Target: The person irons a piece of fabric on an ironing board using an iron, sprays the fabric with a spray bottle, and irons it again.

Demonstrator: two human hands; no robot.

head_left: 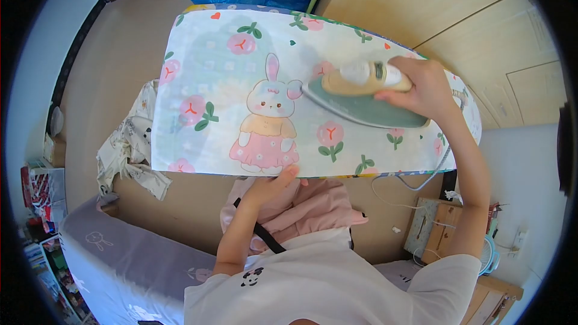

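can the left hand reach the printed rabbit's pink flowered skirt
Likely yes: the left hand is at the near edge of the white floral cloth, close to the skirt, and the green-and-cream iron in the right hand leaves it uncovered.

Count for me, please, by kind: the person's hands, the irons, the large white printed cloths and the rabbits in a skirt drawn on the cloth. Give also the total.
Hands: 2, the left hand and the right hand
Iron: 1
Large white printed cloth: 1
Drawn rabbit: 1
Total: 5
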